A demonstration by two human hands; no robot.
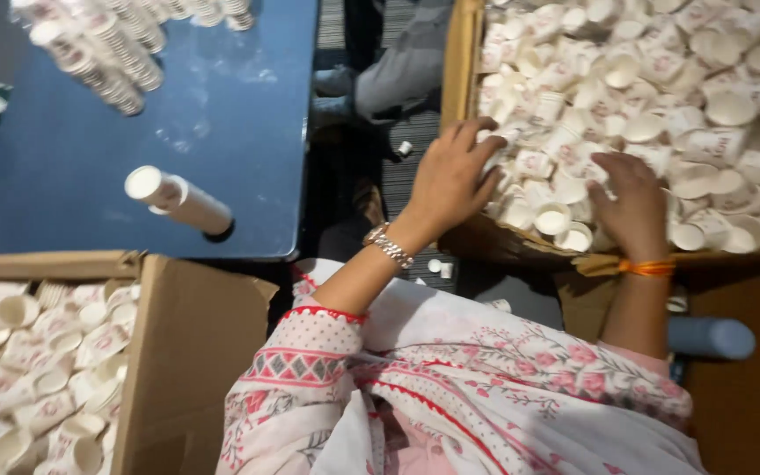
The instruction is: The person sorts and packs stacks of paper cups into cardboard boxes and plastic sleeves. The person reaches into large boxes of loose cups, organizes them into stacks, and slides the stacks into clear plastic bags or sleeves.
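Head view, looking down over the person's patterned pink-and-white sleeves.

Left hand (450, 180): reaching into the large cardboard box (461, 70) at upper right, palm down, fingers spread and curled over the loose paper cups (626, 79) at the box's near-left edge. Fingertips touch cups; whether any cup is actually gripped I cannot tell (the palm hides what lies under it). A silver bracelet (389, 245) sits on this wrist.

Right hand (631, 207): also in the same box, just right of the left hand, back of hand up, fingers bent down among the cups. It touches several small white cups near the front wall; a firm hold on any one cannot be made out. An orange thread band (646, 267) circles this wrist.

The cups are small, white with a reddish print, heaped in disorder, some on their sides, some mouth up.

Surroundings: a blue table (222, 132) at upper left carries one nested stack of cups (178, 200) lying on its side, and several more cup stacks (98, 44) at the far corner. A second cardboard box (178, 352) at lower left holds more loose cups. A blue cylinder (712, 338) lies at right, below the big box.
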